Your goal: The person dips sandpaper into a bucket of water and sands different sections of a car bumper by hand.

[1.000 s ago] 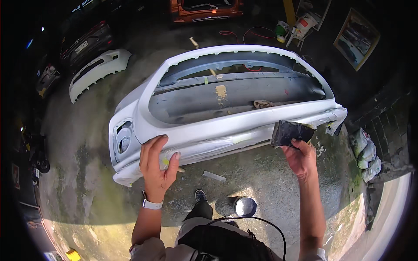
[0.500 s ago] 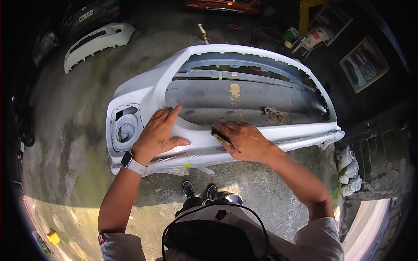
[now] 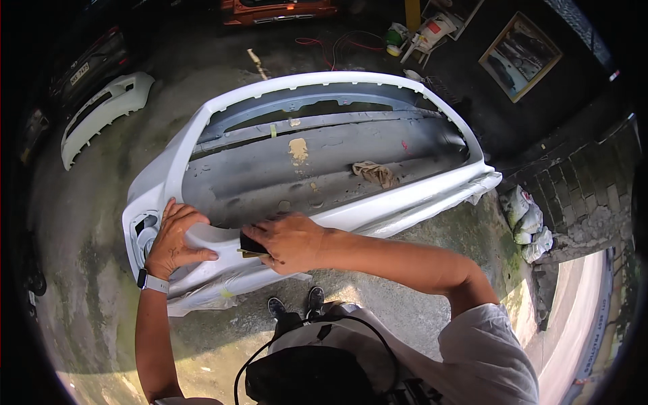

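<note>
A large white car bumper (image 3: 405, 191) stands in front of me, its wide opening facing up. My left hand (image 3: 172, 244) lies on its left part beside the round lamp recess (image 3: 144, 236), fingers stretched and thumb apart. A dark sanding block (image 3: 251, 244) with a yellowish lower edge is gripped in my right hand (image 3: 293, 237). That hand presses it on the bumper's near bar, by the opening's lower left corner. Part of the block is hidden under the fingers. Clear plastic film (image 3: 202, 297) wraps the near edge.
A crumpled tan cloth (image 3: 374, 173) lies on a grey panel (image 3: 256, 169) seen through the opening. Another white bumper (image 3: 104, 115) rests on the floor at far left. Filled sacks (image 3: 530, 223) sit at right. Red hose (image 3: 337, 48) lies at the back near an orange car (image 3: 277, 12).
My view has turned, so the bumper sits further left in the picture. Along the bumper, my left hand has shifted left towards the recess; my right hand has moved left with the sanding block.
</note>
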The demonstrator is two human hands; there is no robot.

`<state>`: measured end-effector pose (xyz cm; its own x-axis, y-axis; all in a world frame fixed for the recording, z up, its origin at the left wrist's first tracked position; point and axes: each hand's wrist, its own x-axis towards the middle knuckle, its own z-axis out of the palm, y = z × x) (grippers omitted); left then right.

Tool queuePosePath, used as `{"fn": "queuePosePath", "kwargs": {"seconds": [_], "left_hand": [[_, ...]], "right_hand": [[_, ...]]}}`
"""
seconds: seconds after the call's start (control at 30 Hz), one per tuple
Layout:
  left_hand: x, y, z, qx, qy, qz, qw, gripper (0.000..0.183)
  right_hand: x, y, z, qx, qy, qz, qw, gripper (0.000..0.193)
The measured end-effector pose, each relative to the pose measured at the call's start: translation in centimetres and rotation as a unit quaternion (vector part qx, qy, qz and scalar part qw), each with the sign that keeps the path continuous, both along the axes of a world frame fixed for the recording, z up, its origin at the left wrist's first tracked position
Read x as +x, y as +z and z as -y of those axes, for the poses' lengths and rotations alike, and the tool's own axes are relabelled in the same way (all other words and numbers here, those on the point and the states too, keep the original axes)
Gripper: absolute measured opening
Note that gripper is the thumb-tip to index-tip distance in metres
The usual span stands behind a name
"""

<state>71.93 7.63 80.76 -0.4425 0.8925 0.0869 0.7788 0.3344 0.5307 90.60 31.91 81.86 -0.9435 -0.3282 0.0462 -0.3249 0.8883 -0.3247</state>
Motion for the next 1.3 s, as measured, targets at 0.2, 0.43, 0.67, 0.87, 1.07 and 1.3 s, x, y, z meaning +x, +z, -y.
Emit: {"fn": "queuePosePath", "kwargs": {"seconds": [0.2,0.43,0.67,0.87,1.07,1.3], "left_hand": [[-0.3,0.2,-0.1,0.016,0.013,-0.01,1.0,0.073],[-0.2,-0.8,-1.0,0.029,0.01,-0.029,0.999,0.073],[-0.2,-1.0,-0.5,0.044,0.027,-0.037,0.998,0.071],[0.1,-0.8,-1.9,0.062,0.023,-0.033,0.997,0.066],[0.5,-1.1,-1.0,0.053,0.055,-0.043,0.996,0.072],[0.2,-1.4,-1.5,0.062,0.058,-0.055,0.995,0.077]], "right_hand": [[12.2,2.4,-19.7,0.091,-0.133,-0.072,0.984,0.033],[10.2,0.8,-14.0,0.031,-0.122,-0.026,0.992,0.055],[8.1,1.4,-11.1,0.025,-0.112,-0.045,0.992,0.052],[21.2,3.5,-32.4,0.208,-0.39,0.089,0.892,0.051],[13.9,1.6,-21.9,0.095,-0.248,0.044,0.963,0.052],[13.9,2.0,-17.0,0.099,-0.119,0.035,0.987,0.056]]}}
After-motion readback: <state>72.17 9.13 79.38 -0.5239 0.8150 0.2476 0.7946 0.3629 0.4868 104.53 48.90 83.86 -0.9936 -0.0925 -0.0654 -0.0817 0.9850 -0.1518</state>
